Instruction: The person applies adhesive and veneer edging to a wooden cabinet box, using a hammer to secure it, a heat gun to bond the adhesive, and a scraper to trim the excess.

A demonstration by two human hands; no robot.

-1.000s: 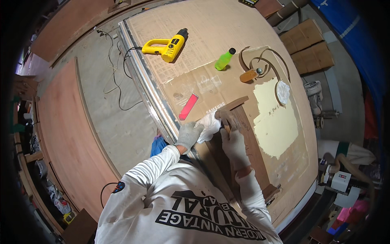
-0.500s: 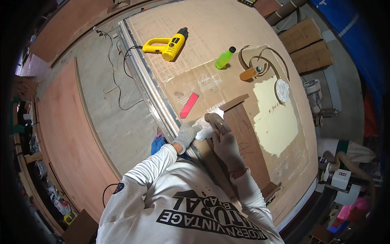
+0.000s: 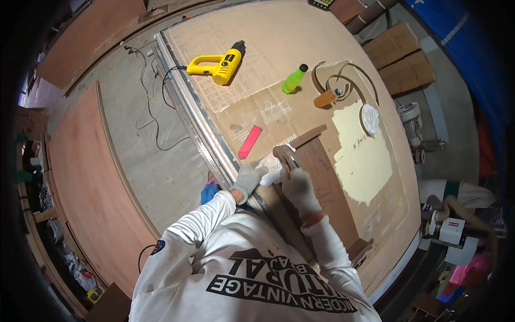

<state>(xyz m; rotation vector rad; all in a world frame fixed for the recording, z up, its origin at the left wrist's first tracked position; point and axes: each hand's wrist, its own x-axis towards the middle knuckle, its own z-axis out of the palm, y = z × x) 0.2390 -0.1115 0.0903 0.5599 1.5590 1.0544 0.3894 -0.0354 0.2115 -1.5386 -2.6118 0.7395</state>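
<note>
My left hand (image 3: 249, 180), in a grey glove, grips a crumpled white cloth (image 3: 270, 173) at the table's near left edge. My right hand (image 3: 300, 190), also gloved, is closed on a brown object (image 3: 285, 156) that I cannot make out, against that cloth. Beneath and beside my hands lies a dark brown wooden board (image 3: 327, 193), with a narrow brown strip (image 3: 311, 134) along its far end. A flat pink-red piece (image 3: 250, 140) lies just beyond my left hand.
The table (image 3: 284, 32) also holds a yellow heat gun (image 3: 225, 68), a green bottle (image 3: 292, 80), an orange bottle (image 3: 324, 99), curved brown strips (image 3: 348, 72) and pale patches (image 3: 365, 166). Plywood (image 3: 86, 177) and cables stand or lie leftward. Machinery (image 3: 450, 236) is at right.
Over the last second my right hand and the brown object have moved a little leftward across the white cloth. My left hand stays at the edge, gripping it.
</note>
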